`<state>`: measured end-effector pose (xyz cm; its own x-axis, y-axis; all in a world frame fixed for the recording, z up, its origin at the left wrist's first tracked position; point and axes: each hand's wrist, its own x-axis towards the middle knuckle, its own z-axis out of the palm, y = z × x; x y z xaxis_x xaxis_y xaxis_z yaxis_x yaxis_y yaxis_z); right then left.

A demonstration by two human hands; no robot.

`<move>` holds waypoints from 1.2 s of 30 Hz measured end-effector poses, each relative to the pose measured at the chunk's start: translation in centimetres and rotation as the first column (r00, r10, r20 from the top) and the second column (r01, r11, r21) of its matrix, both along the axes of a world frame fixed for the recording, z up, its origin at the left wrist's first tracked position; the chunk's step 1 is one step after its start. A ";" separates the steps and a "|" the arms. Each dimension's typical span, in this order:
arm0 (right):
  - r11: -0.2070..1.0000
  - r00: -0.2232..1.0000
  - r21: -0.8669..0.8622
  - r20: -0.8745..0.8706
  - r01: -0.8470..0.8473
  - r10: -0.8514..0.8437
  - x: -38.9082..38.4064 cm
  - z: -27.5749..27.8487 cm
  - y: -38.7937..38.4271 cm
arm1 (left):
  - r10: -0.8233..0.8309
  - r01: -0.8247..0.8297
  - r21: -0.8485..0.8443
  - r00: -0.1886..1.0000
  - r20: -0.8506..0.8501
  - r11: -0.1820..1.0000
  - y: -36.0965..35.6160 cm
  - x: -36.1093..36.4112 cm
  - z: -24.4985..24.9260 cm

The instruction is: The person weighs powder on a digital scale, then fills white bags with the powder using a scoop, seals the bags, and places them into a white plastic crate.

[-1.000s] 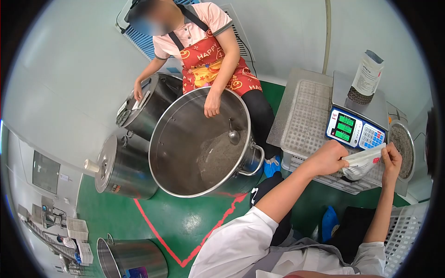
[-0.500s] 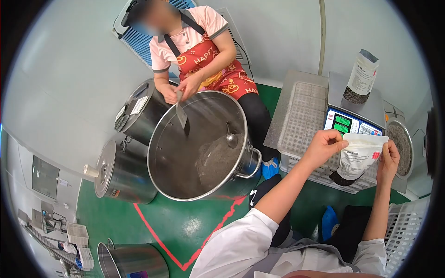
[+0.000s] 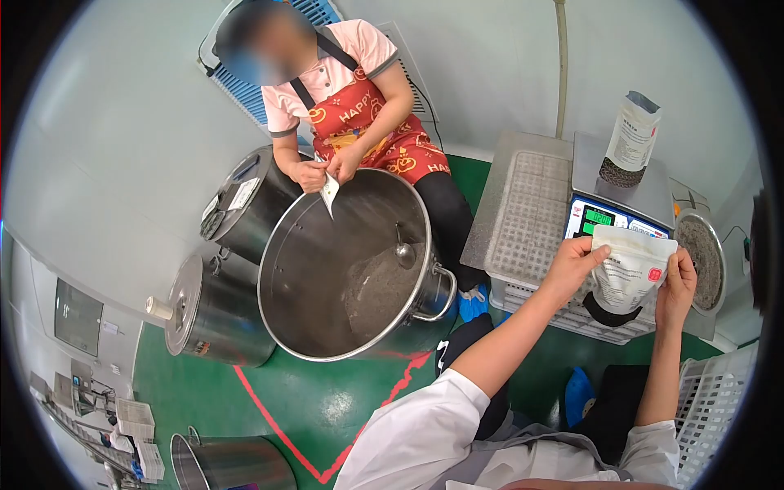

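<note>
Between my two hands hangs a white stand-up pouch with a black base, printed text and a red mark. My left hand pinches its upper left corner, and my right hand grips the upper right edge. Just beyond it is a digital scale with a lit green display. On the scale's plate stands another white pouch, upright, its top open and dark grains showing through the lower part.
A person in a red apron holds a white pouch over a large steel pot containing dark powder and a ladle. A bowl of grains sits right of the scale. A white crate stands at my right.
The pouch in my hands has turned to face me more squarely and shifted slightly left. The other person's hands and pouch have turned and moved a little.
</note>
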<state>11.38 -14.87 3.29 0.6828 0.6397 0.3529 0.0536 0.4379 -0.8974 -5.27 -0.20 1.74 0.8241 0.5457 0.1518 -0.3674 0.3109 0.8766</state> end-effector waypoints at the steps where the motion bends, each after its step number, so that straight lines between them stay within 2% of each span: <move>1: 1.000 1.000 -0.021 0.003 -0.010 0.010 0.1 -0.1 -0.1 | 0.040 -0.040 0.010 0.999 0.023 0.999 -0.1 0.0 0.0; 5: 0.995 0.997 -0.084 0.048 -0.060 0.064 0.4 -0.2 -0.4 | 0.126 -0.127 0.000 0.988 0.090 0.992 -0.2 -0.2 0.4; 6: 0.985 0.992 -0.126 0.044 -0.115 0.121 0.4 -0.1 -0.4 | 0.150 -0.148 -0.024 0.983 0.105 0.989 -0.1 -0.1 0.3; 9: 0.958 0.979 -0.226 0.054 -0.179 0.196 0.0 0.9 -0.4 | 0.113 -0.112 -0.012 0.991 0.078 0.994 0.5 -0.9 0.7; 10: 0.923 0.961 -0.317 0.095 -0.219 0.261 -0.1 1.4 -0.5 | 0.112 -0.111 -0.014 0.991 0.078 0.994 0.5 -0.9 0.5; 11: 0.878 0.936 -0.407 0.129 -0.252 0.329 -0.3 1.7 -0.5 | 0.139 -0.139 0.262 0.990 0.019 0.955 0.4 -0.8 0.1; 12: 0.843 0.903 -0.452 0.159 -0.294 0.400 -0.4 1.8 -0.5 | 0.183 -0.140 0.521 0.983 -0.030 0.842 0.3 -0.6 -0.3; 13: 0.844 0.903 -0.449 0.160 -0.294 0.400 -1.0 1.9 -0.3 | 0.237 -0.113 0.740 0.969 -0.064 0.663 0.1 -0.5 -0.4; 14: 0.808 0.848 -0.516 0.257 -0.284 0.463 -1.9 2.0 0.1 | 0.196 -0.175 0.791 0.978 0.072 0.586 -0.6 -0.1 -0.5; 15: 0.768 0.779 -0.584 0.342 -0.263 0.526 -2.7 2.1 0.2 | 0.196 -0.175 0.792 0.978 0.072 0.585 -1.2 0.1 -0.8; 17: 0.750 0.770 -0.616 0.348 -0.242 0.535 -3.5 2.3 0.5 | 0.142 -0.030 0.840 0.988 -0.057 0.542 -1.7 0.1 -0.8; 19: 0.724 0.758 -0.652 0.351 -0.223 0.549 -3.7 2.2 0.6 | 0.141 -0.026 0.828 0.988 -0.065 0.560 -1.4 0.1 -1.0; 21: 0.728 0.806 -0.617 0.246 -0.297 0.538 -3.4 2.0 0.6 | 0.142 -0.097 0.758 0.990 0.005 0.645 -1.2 0.3 -1.2; 22: 0.730 0.807 -0.616 0.247 -0.297 0.537 -3.3 1.9 0.6 | 0.142 -0.096 0.759 0.990 0.005 0.644 -1.0 0.2 -1.1; 25: 0.741 0.800 -0.606 0.273 -0.288 0.534 -3.1 2.2 0.5 | 0.237 -0.131 0.741 0.971 -0.039 0.659 -0.1 -0.2 -0.8; 28: 0.751 0.781 -0.618 0.343 -0.231 0.522 -2.9 3.1 0.2 | 0.272 -0.175 0.543 0.957 -0.103 0.821 1.4 -1.3 -0.1; 31: 0.771 0.750 -0.610 0.421 -0.184 0.511 -2.3 3.3 0.1 | 0.284 -0.198 0.516 0.954 -0.094 0.834 2.3 -1.7 -0.2; 32: 0.810 0.772 -0.569 0.447 -0.146 0.453 -2.0 2.6 0.1 | 0.281 -0.194 0.517 0.955 -0.095 0.834 2.3 -1.7 -0.3; 34: 0.843 0.792 -0.528 0.470 -0.102 0.390 -1.3 1.9 0.1 | 0.191 -0.162 0.291 0.979 -0.076 0.943 2.1 -1.8 0.0; 36: 0.901 0.894 -0.428 0.375 -0.068 0.246 -0.7 1.5 0.0 | 0.128 -0.105 0.254 0.989 -0.074 0.962 1.9 -2.2 0.7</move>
<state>10.64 -14.84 4.83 0.4103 0.8702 0.2728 0.4156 0.0879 -0.9053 -7.49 1.72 2.42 0.7733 0.5933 0.2236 -0.3050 0.0390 0.9515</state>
